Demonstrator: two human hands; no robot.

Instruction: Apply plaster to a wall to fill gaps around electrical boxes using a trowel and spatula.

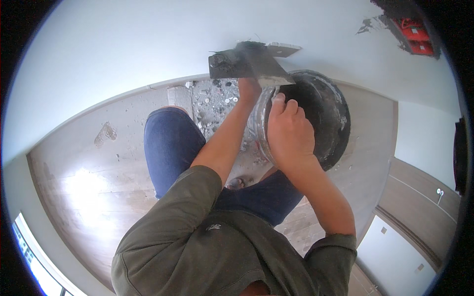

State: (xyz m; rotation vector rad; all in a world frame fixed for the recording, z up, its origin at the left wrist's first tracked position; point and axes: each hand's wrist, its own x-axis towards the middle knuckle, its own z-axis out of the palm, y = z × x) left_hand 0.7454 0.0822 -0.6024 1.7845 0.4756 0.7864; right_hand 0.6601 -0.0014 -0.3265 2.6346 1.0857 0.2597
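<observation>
My left hand [249, 90] is raised close to the wall under a flat, dark plastering hawk [219, 74], and the fingers are hidden behind it. A lump of grey mortar [222, 60] lies on the hawk's left part. In front of it, my right hand [291, 129] is closed round the handle of a wide putty knife [269, 69], whose grey-smeared blade overlaps the hawk's right side. Below and to the right of the blade stands a round black bucket [338, 106], its rim crusted with pale residue. My right hand is over the bucket's left edge.
A white wall [148, 39] rises ahead, with a dark patch around red boxes [417, 37] at upper right. A pale-edged flat piece [284, 49] shows beside the hawk. Grey debris [215, 101] litters the floor between my knees and the wall. White panel [395, 251] at lower right.
</observation>
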